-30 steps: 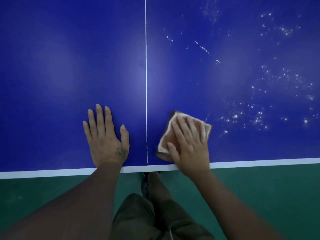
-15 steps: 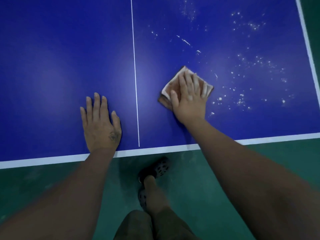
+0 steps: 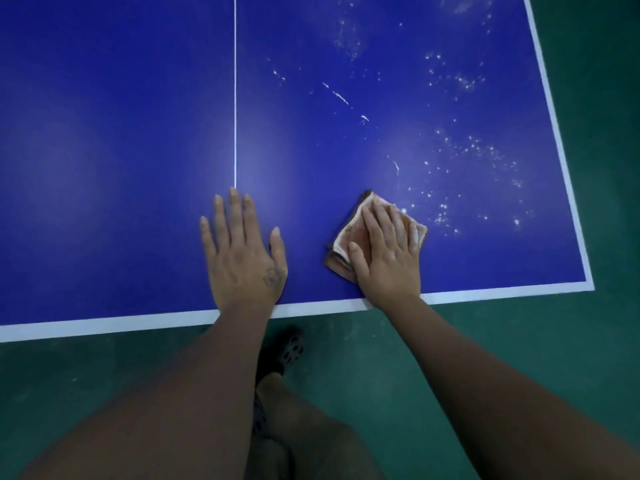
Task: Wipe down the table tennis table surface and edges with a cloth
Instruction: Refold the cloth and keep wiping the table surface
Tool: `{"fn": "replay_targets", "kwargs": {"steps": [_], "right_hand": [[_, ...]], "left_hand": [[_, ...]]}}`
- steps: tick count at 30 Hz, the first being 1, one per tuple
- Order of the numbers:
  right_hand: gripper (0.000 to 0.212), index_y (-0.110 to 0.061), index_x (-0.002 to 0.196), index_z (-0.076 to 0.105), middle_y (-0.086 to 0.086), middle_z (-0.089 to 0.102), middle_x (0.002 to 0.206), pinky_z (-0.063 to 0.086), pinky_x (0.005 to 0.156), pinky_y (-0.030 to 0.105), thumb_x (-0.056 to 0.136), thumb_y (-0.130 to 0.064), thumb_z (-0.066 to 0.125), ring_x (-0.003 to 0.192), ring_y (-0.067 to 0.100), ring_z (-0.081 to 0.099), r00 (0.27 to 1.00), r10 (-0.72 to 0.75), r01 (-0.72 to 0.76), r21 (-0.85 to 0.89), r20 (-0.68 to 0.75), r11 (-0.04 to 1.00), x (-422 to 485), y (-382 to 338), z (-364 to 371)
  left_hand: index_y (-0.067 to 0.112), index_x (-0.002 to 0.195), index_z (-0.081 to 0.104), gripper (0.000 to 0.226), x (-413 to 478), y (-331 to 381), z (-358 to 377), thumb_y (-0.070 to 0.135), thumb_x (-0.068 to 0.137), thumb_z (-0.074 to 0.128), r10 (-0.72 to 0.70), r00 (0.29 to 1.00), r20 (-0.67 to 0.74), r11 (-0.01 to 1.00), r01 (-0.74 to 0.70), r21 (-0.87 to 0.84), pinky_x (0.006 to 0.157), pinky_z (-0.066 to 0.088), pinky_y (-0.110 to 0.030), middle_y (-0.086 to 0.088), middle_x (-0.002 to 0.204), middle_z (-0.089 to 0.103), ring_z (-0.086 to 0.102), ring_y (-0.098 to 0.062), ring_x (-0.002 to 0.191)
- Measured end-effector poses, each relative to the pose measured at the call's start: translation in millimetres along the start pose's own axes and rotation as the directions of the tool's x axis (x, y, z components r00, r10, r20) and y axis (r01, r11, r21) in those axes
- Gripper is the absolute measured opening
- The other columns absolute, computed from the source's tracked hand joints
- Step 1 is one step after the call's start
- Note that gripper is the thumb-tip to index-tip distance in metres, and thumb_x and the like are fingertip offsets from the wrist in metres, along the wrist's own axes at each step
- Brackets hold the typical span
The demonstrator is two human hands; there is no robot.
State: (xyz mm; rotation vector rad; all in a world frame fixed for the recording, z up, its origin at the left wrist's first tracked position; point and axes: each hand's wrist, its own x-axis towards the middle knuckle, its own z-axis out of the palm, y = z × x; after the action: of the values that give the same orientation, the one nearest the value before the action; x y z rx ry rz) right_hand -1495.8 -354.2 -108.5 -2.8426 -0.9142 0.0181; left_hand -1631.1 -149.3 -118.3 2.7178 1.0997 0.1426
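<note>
Both flat: left hand [image 3: 242, 258] spread on table [image 3: 104, 150], right hand [image 3: 388, 254] pressing cloth [image 3: 349, 233].

A dark green floor [image 3: 554, 341], scuffed with pale marks, lies in dim light.

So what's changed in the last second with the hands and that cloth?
The right hand pushed the cloth away over the table, then drew it back beside the near white edge, ending further right, by the white specks. The left hand slid right onto the centre line. Both hands stay flat; the cloth stays folded under the right.
</note>
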Motion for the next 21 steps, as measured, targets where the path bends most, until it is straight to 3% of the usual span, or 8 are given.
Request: {"fn": "replay_targets", "kwargs": {"steps": [21], "right_hand": [[0.070,-0.016,0.169,0.030,-0.002,0.018,0.179,0.002,0.133,0.060,0.109,-0.053,0.035,0.167,0.022,0.006,0.999,-0.030,0.030,0.000,0.028,1.000,156,33,1]], "left_hand": [[0.013,0.174,0.023,0.073,2,-1,5,0.051,0.113,0.034,-0.026,1.000,-0.008,0.999,0.026,-0.026,0.137,0.010,-0.057,-0.004,0.184,0.010,0.003,-0.024,0.171]]}}
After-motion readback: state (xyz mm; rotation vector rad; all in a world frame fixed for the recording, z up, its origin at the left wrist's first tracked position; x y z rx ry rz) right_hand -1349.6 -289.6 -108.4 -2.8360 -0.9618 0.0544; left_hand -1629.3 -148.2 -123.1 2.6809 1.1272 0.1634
